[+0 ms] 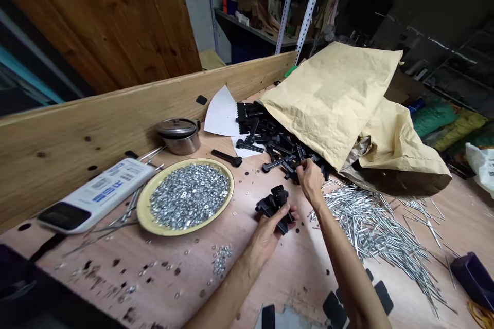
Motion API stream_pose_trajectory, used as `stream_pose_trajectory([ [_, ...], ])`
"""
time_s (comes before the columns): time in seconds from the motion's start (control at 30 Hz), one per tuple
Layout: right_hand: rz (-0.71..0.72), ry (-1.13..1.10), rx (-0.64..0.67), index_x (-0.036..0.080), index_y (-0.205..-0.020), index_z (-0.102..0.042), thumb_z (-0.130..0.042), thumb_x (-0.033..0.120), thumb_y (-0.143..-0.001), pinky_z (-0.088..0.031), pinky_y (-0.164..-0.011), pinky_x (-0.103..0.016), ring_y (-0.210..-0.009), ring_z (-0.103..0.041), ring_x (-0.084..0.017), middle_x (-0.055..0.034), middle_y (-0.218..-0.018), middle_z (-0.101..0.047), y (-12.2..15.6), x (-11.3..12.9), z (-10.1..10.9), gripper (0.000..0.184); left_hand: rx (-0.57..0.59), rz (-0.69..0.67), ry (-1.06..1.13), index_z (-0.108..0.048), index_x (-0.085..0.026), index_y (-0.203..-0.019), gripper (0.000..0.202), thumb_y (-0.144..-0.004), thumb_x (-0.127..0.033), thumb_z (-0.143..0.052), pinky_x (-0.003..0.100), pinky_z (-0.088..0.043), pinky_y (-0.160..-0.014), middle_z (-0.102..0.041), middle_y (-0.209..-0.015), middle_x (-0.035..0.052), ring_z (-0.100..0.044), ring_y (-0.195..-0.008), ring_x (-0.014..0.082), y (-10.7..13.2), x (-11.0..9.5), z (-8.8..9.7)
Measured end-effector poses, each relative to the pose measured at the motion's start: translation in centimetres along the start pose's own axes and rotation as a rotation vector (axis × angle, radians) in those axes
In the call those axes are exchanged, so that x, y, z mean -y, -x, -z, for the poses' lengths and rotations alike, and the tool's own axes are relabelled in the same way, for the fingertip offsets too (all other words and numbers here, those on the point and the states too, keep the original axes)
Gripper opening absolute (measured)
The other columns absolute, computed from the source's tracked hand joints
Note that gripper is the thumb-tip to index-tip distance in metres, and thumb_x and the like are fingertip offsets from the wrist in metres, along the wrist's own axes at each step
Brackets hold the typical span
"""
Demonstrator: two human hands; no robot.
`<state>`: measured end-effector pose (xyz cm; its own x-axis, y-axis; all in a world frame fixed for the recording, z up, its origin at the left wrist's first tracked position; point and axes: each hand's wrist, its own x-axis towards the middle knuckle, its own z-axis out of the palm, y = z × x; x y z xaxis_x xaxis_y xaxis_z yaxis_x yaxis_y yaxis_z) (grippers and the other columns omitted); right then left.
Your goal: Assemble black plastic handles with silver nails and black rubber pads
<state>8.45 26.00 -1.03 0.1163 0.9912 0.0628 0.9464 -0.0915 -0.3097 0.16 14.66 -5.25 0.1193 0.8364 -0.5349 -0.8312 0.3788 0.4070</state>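
My left hand is closed around a bunch of black plastic handle pieces, held just above the wooden table. My right hand reaches into the pile of black plastic pieces spilling from a brown paper sack; its fingers are pinched on one piece at the pile's near edge. A heap of thin metal rods lies right of my right forearm. A yellow plate of small silver nuts sits left of my left hand.
A small steel pot with lid stands behind the plate. A white and black device lies at left by the wooden backboard. Loose nuts dot the table. Black pads and a dark blue box lie near the front edge.
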Motion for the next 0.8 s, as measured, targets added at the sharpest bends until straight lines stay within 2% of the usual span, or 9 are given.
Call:
stream_pose_trajectory([
  [0.07,0.067,-0.188,-0.050,0.017,-0.110,-0.052,-0.046,0.027,-0.085,-0.048,-0.064,-0.033,-0.071,-0.062,-0.020,-0.0043,-0.081,-0.063,2.6,-1.5,0.4,0.028,0.004,0.007,0.020,-0.067,-0.017,-0.091,0.047,-0.048,-0.029,-0.085,0.027,-0.051,-0.061,-0.072,-0.081,0.0048,-0.066,-0.065,0.0165,0.1,-0.1,-0.1],
  [0.17,0.288,-0.423,-0.021,0.016,-0.116,-0.048,-0.043,0.025,-0.086,-0.050,-0.061,-0.031,-0.068,-0.060,-0.018,-0.0047,-0.084,-0.061,8.0,-3.6,0.3,0.031,0.030,-0.020,0.003,-0.068,-0.017,-0.089,0.043,-0.049,-0.026,-0.084,0.026,-0.051,-0.067,-0.072,-0.086,0.0039,-0.067,-0.078,0.0183,0.3,0.3,0.0],
  [0.27,0.458,-0.463,0.006,0.018,-0.111,-0.056,-0.040,0.017,-0.087,-0.050,-0.068,-0.030,-0.075,-0.060,-0.017,-0.0066,-0.086,-0.058,12.4,-5.4,0.3,0.029,0.095,0.022,-0.067,-0.070,-0.017,-0.087,0.044,-0.045,-0.022,-0.084,0.026,-0.049,-0.078,-0.073,-0.084,0.0026,-0.065,-0.088,0.0192,0.5,1.2,0.2],
  [0.33,0.492,-0.437,0.050,0.019,-0.109,-0.061,-0.044,0.017,-0.087,-0.050,-0.064,-0.027,-0.070,-0.059,-0.015,-0.0057,-0.084,-0.057,13.4,-6.6,0.9,0.028,0.121,0.061,-0.149,-0.072,-0.017,-0.081,0.042,-0.041,-0.021,-0.084,0.028,-0.048,-0.079,-0.073,-0.081,0.0036,-0.066,-0.085,0.0201,0.7,1.8,0.2],
  [0.4,0.484,-0.389,0.112,0.020,-0.104,-0.065,-0.051,0.022,-0.086,-0.049,-0.056,-0.024,-0.063,-0.058,-0.014,-0.0041,-0.079,-0.058,12.6,-7.8,1.8,0.023,0.109,0.038,-0.232,-0.073,-0.015,-0.072,0.036,-0.039,-0.023,-0.084,0.029,-0.049,-0.075,-0.073,-0.076,0.0047,-0.066,-0.078,0.0196,0.7,2.3,0.2],
  [0.47,0.453,-0.288,0.125,0.019,-0.100,-0.067,-0.054,0.024,-0.086,-0.047,-0.053,-0.023,-0.062,-0.057,-0.013,-0.0040,-0.080,-0.059,10.6,-9.0,2.6,0.020,0.069,-0.030,-0.310,-0.071,-0.014,-0.062,0.028,-0.040,-0.027,-0.083,0.028,-0.048,-0.069,-0.072,-0.067,0.0048,-0.064,-0.068,0.0179,0.6,2.5,0.1],
  [0.6,0.371,0.191,0.055,0.017,-0.098,-0.067,-0.048,0.016,-0.089,-0.046,-0.060,-0.025,-0.074,-0.059,-0.017,-0.0081,-0.088,-0.062,6.0,-10.2,2.6,0.022,0.008,-0.070,-0.406,-0.068,-0.013,-0.051,0.026,-0.041,-0.031,-0.082,0.026,-0.045,-0.057,-0.065,-0.050,0.0028,-0.059,-0.054,0.0141,0.4,2.5,-0.1],
  [0.7,0.381,0.412,0.086,0.018,-0.087,-0.069,-0.052,0.009,-0.085,-0.044,-0.064,-0.028,-0.082,-0.057,-0.021,-0.0095,-0.088,-0.063,4.0,-10.1,1.6,0.019,0.039,-0.080,-0.387,-0.072,-0.014,-0.061,0.030,-0.038,-0.029,-0.083,0.027,-0.048,-0.065,-0.070,-0.062,0.0054,-0.063,-0.064,0.0170,0.5,2.3,-0.2],
  [0.8,0.418,0.407,0.076,0.019,-0.091,-0.067,-0.052,0.007,-0.084,-0.043,-0.073,-0.032,-0.090,-0.055,-0.023,-0.0105,-0.100,-0.063,3.6,-9.8,1.3,0.020,0.090,-0.088,-0.353,-0.073,-0.014,-0.070,0.036,-0.037,-0.026,-0.083,0.033,-0.049,-0.076,-0.074,-0.079,0.0079,-0.066,-0.077,0.0214,0.5,2.5,-0.1],
])
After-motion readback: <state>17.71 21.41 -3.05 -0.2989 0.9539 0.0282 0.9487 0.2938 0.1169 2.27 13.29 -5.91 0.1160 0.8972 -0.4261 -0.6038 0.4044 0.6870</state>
